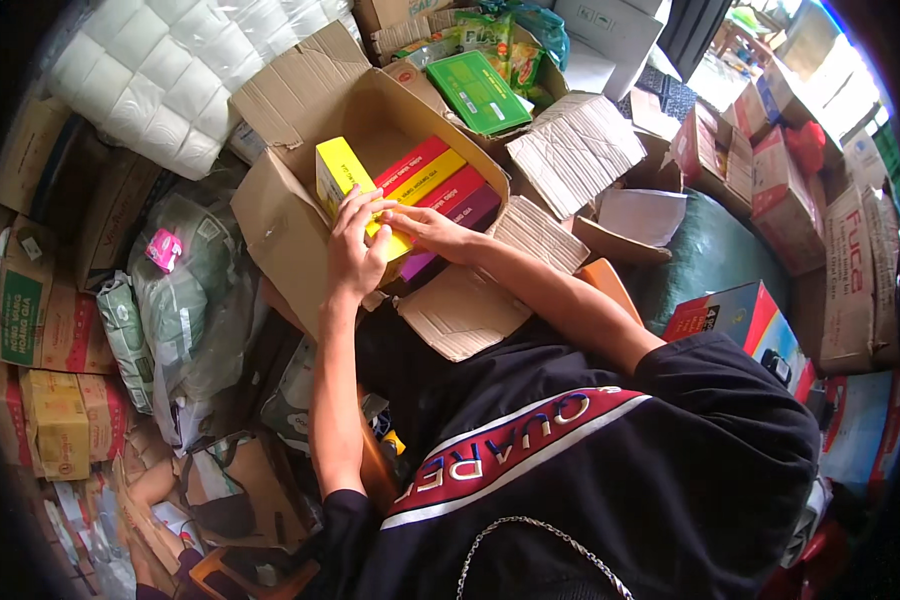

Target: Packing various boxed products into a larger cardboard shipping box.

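Observation:
A large open cardboard carton (280, 235) sits in front of me with its flaps folded out. My left hand (354, 240) is closed over a slim yellow box (340, 172) standing on edge at the carton's left side. My right hand (428, 230) meets it there, fingers together against the same box near its closer end. Some of both hands' fingertips are hidden. Beside them in the carton, a red box (412, 163), another yellow box (425, 182) and a dark purple box (472, 212) lie in a row, with a further red one between.
Behind the carton, a green flat box (478, 92) lies on another open carton of packets. White wrapped packs (160, 75) are stacked at the far left. A clear bag of green packs (195, 290) stands left. Several cartons (785, 205) line the right. Someone's bare limb (153, 483) shows lower left.

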Action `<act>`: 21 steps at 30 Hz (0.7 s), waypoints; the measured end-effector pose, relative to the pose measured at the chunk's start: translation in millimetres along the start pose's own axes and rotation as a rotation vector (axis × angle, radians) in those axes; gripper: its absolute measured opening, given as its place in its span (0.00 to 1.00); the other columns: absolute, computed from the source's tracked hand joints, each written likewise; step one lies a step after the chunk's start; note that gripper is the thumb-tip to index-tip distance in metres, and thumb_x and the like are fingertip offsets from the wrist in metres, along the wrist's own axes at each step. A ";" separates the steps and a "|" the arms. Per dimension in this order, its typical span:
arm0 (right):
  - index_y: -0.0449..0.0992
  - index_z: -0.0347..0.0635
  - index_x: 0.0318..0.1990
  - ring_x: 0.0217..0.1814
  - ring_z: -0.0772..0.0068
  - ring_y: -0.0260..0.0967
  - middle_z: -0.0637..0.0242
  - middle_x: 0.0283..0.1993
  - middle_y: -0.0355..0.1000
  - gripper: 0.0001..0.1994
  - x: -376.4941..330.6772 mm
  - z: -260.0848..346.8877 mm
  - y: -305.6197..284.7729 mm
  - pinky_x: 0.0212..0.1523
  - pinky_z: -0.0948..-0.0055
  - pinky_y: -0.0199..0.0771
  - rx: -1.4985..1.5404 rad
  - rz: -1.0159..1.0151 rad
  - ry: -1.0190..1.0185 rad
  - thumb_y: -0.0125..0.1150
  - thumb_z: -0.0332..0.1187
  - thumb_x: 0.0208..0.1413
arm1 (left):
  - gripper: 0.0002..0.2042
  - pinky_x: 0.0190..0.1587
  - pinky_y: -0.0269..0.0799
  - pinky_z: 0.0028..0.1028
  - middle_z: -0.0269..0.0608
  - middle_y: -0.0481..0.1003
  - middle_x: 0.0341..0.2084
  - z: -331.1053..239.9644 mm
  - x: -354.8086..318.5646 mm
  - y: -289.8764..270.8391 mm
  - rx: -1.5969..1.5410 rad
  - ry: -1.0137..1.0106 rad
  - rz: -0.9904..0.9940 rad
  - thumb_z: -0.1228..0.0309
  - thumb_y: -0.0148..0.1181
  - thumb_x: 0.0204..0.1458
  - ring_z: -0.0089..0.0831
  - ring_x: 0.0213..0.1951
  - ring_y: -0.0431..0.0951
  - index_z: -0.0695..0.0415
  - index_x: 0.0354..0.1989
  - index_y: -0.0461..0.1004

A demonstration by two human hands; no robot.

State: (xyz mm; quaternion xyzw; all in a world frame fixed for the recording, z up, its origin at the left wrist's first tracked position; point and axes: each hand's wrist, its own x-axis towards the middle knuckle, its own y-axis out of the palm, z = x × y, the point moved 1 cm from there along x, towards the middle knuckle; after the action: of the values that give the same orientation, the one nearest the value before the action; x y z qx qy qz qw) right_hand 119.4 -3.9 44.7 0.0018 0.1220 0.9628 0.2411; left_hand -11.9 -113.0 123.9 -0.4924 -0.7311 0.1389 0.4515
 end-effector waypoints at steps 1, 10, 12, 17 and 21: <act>0.63 0.47 0.72 0.55 0.75 0.70 0.65 0.59 0.72 0.28 2.1 -1.7 -1.4 0.51 0.73 0.75 -0.041 0.009 -0.001 0.50 0.50 0.72 | 0.14 0.69 0.62 0.44 0.49 0.77 0.54 0.6 -1.0 -0.6 0.024 0.005 -0.015 0.69 0.58 0.54 0.51 0.65 0.69 0.59 0.47 0.80; 0.64 0.45 0.72 0.56 0.76 0.68 0.66 0.62 0.71 0.31 -2.7 3.2 1.5 0.53 0.74 0.72 -0.009 0.022 0.028 0.47 0.56 0.72 | 0.13 0.66 0.65 0.42 0.47 0.79 0.50 2.4 -2.8 4.9 0.196 0.051 -0.031 0.68 0.61 0.53 0.49 0.60 0.73 0.58 0.46 0.80; 0.64 0.46 0.73 0.59 0.76 0.66 0.67 0.62 0.70 0.31 -3.3 3.7 1.1 0.55 0.73 0.70 0.017 0.021 0.054 0.48 0.55 0.72 | 0.13 0.65 0.66 0.42 0.47 0.79 0.50 2.2 -1.3 3.4 0.179 0.037 -0.021 0.69 0.62 0.52 0.49 0.60 0.73 0.58 0.46 0.80; 0.62 0.49 0.74 0.62 0.75 0.66 0.67 0.65 0.69 0.31 1.3 -4.9 -3.5 0.58 0.70 0.71 0.042 0.021 0.094 0.51 0.55 0.71 | 0.13 0.64 0.67 0.41 0.48 0.79 0.49 5.0 -0.7 -2.7 0.136 0.005 0.017 0.69 0.64 0.52 0.47 0.58 0.75 0.60 0.45 0.80; 0.59 0.52 0.76 0.72 0.71 0.61 0.66 0.71 0.64 0.33 -0.7 -3.5 -5.9 0.66 0.62 0.70 0.012 0.048 0.150 0.53 0.55 0.69 | 0.13 0.65 0.66 0.41 0.48 0.79 0.49 9.8 -2.6 -5.1 0.114 0.039 0.032 0.69 0.65 0.53 0.47 0.58 0.74 0.59 0.46 0.80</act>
State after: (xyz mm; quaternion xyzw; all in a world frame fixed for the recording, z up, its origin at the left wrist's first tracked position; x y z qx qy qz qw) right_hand 122.6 -0.1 39.9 -0.0659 0.1454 0.9649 0.2083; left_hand -22.4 -115.3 120.4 -0.4801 -0.7048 0.1780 0.4909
